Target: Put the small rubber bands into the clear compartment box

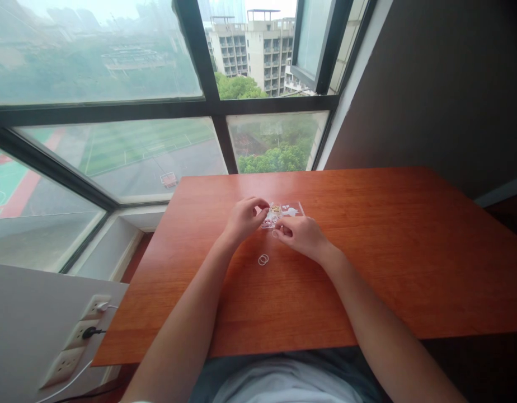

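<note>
On the wooden table (393,252) lies a small clear plastic box (301,209) with compartments. Small gold-coloured and white pieces show inside it, too small to name. My left hand (247,217) is at the box's left side, its fingers curled and the thumb and forefinger closed at the edge. From the right, my right hand (301,234) reaches over the near edge of the box, thumb and fingers pinched. A thin white ring (275,233) shows at those fingertips. Closer to me, two overlapping white rings (263,259) lie flat on the wood.
Beyond the table stand large windows with a dark frame (158,109); one pane is tilted open. A grey wall (443,84) rises at the right. Wall sockets (76,336) with plugs and cables are at the lower left, beside the table's left edge.
</note>
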`<action>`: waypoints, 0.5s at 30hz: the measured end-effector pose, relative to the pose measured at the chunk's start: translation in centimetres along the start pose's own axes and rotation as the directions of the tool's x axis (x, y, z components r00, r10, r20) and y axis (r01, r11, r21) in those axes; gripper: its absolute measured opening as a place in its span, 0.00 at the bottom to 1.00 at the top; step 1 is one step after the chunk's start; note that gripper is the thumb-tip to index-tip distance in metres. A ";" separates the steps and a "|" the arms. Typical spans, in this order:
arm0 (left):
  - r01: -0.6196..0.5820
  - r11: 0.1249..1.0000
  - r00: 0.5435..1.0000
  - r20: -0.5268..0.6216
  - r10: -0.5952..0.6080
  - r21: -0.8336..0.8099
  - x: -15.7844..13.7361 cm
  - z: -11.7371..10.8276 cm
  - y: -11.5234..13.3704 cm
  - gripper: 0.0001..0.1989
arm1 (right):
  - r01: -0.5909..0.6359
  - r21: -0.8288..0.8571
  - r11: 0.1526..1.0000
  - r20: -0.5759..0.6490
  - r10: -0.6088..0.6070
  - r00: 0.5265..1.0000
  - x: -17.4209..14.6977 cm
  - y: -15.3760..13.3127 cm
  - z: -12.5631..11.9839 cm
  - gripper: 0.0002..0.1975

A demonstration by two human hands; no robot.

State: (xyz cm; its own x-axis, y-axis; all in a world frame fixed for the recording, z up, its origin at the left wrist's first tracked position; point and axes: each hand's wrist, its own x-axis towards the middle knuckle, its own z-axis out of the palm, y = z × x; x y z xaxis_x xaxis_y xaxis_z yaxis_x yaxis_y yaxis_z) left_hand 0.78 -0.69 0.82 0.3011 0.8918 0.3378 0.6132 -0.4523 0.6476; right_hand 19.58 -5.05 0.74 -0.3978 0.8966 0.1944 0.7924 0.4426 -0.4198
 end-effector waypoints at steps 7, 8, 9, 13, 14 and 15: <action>-0.010 1.000 0.999 0.038 0.010 -0.009 0.0 0.1 0.1 0.07 | -0.069 0.038 0.997 -0.178 0.075 0.981 0.1 0.3 0.0 0.07; -0.007 1.000 0.999 0.044 0.007 -0.016 0.0 0.1 0.1 0.07 | -0.076 0.039 0.996 -0.185 0.082 0.979 0.1 0.3 0.0 0.07; -0.001 1.000 0.999 0.050 0.002 -0.027 0.0 0.1 0.2 0.07 | -0.082 0.039 0.996 -0.194 0.088 0.977 0.1 0.3 0.0 0.07; 0.035 0.990 0.992 0.123 -0.018 -0.135 0.0 0.1 0.8 0.10 | -0.109 0.042 0.993 -0.239 0.116 0.964 0.1 0.5 0.0 0.08; 0.040 0.985 0.988 0.151 -0.015 -0.166 0.0 0.1 1.1 0.11 | -0.115 0.039 0.993 -0.248 0.122 0.961 0.1 0.5 0.0 0.08; 0.043 0.980 0.984 0.177 -0.008 -0.193 -0.1 0.1 1.4 0.12 | -0.121 0.035 0.992 -0.255 0.126 0.959 0.1 0.6 0.0 0.08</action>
State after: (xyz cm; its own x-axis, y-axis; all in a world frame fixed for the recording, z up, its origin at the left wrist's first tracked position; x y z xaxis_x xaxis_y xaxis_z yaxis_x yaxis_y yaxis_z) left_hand 1.68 -1.39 1.62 0.4205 0.8835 0.2064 0.4726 -0.4076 0.7814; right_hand 20.00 -4.68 0.52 -0.1631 0.9187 0.3597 0.8181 0.3297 -0.4711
